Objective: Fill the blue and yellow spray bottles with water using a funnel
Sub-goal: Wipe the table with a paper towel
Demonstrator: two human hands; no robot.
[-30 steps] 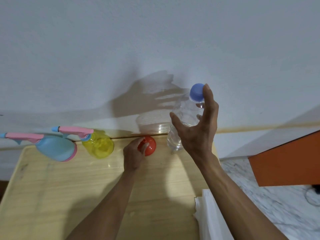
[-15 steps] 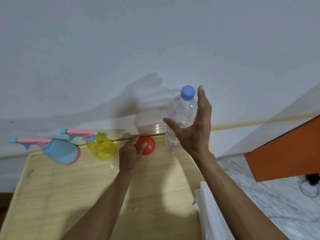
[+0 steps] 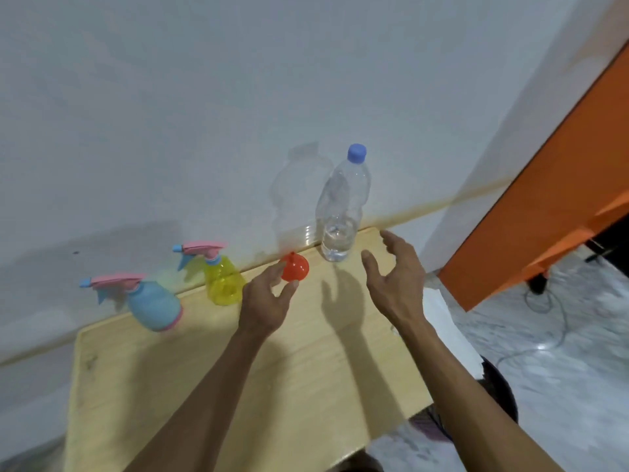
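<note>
Head view only: wood table (image 3: 238,386) against a white wall, w/ everything lined up along the far edge. Blue sprayer (image 3: 153,306) far left, yellow sprayer (image 3: 223,281) next to it, both upright w/ pink trigger heads on, so neither is open for filling yet. Orange funnel (image 3: 294,267) sits mouth-down, spout up, between yellow sprayer and the clear water bottle (image 3: 342,212), which stands capped near the back right corner and looks only part full. Left hand (image 3: 265,301) is just in front of the funnel, fingers loosely spread, thumb and forefinger tips beside it or maybe grazing it – can't tell contact, holding nothing. Right hand (image 3: 396,281) hovers near the bottle's base, apart from it, fingers relaxed and open, empty. Step in hand looks like setup: pick funnel, open a sprayer. To do it well, prob pinch the funnel by its rim, not the spout, and set it aside upright; steady a sprayer body w/ one hand while unscrewing the head w/ the other, since they look light and tippy. Keep the bottle capped till the funnel is seated in a neck.
</note>
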